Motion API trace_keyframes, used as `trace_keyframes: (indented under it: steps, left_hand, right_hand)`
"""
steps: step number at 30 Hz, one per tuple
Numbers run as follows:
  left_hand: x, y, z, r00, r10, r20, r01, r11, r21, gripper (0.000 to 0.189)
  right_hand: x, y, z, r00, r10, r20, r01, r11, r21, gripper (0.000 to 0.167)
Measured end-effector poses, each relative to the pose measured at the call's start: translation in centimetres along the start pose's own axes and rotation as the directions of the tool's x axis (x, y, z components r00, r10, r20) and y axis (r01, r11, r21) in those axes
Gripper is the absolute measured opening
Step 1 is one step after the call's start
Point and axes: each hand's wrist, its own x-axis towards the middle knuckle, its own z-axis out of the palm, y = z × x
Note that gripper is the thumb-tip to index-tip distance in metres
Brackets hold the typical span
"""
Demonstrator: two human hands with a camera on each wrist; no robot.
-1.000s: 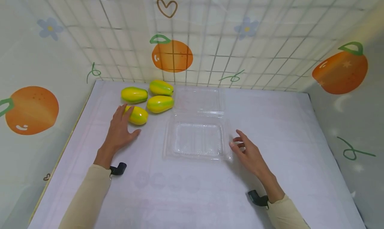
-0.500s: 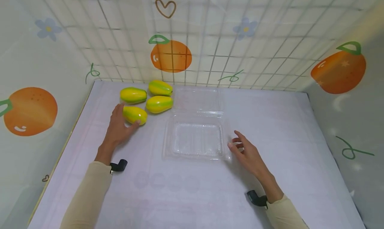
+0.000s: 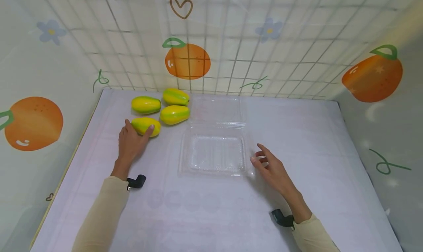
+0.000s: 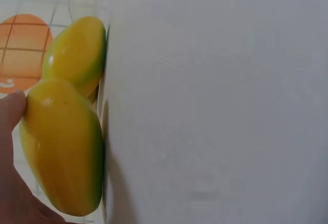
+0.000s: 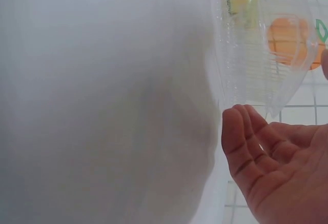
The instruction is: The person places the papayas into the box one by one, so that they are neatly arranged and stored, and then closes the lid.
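Observation:
In the head view my left hand [image 3: 131, 140] grips the nearest yellow-green papaya [image 3: 145, 126] at the left of the table, thumb on its near right side and fingers at its left end. The left wrist view shows the thumb [image 4: 11, 112] against this fruit, with another papaya [image 4: 77, 52] behind it. My right hand [image 3: 272, 171], fingers loosely bent and holding nothing, hovers at the right edge of an open clear plastic clamshell box [image 3: 218, 154]. Its fingertips [image 5: 234, 124] lie close to the box's corner in the right wrist view; contact is unclear.
Three more papayas [image 3: 175, 114] lie close together behind the gripped one, left of the box's raised lid [image 3: 216, 110]. A white cloth covers the table [image 3: 198, 215]. Fabric with printed oranges and grid lines [image 3: 224, 61] walls the back and both sides.
My left hand has closed its thumb and fingers onto the nearest papaya, and the fruit has shifted slightly left. My right hand has stayed almost still beside the box.

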Motion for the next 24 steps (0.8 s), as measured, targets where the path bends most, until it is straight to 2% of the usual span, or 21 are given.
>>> trace_keyframes:
  steps: [4,7,15,20,24]
  left_hand:
    - [0.01,0.22,0.13,1.0,-0.028,-0.01,0.028,1.0,0.008,0.122]
    - [0.0,0.31,0.23,0.999,-0.032,-0.018,0.031,0.999,-0.034,0.119]
    - [-0.03,0.57,0.39,0.998,0.044,-0.051,-0.053,0.982,-0.183,0.11]
    - [-0.23,0.62,0.46,0.992,0.083,-0.093,-0.104,0.963,-0.25,0.11]
    - [-0.03,0.4,0.5,0.99,0.1,-0.099,-0.126,0.943,-0.307,0.109]
  right_hand:
    - [0.02,0.01,0.03,1.0,0.004,0.004,-0.004,1.0,-0.001,0.068]
    - [0.0,-0.05,0.03,1.0,0.007,0.004,-0.007,1.0,-0.003,0.068]
    - [-0.13,-0.31,-0.03,1.0,0.015,0.008,-0.015,1.0,-0.004,0.063]
    - [-0.16,-0.32,-0.08,1.0,0.006,0.009,-0.006,1.0,-0.004,0.061]
    - [-0.19,-0.27,-0.12,1.0,-0.001,0.015,0.001,1.0,-0.003,0.059]
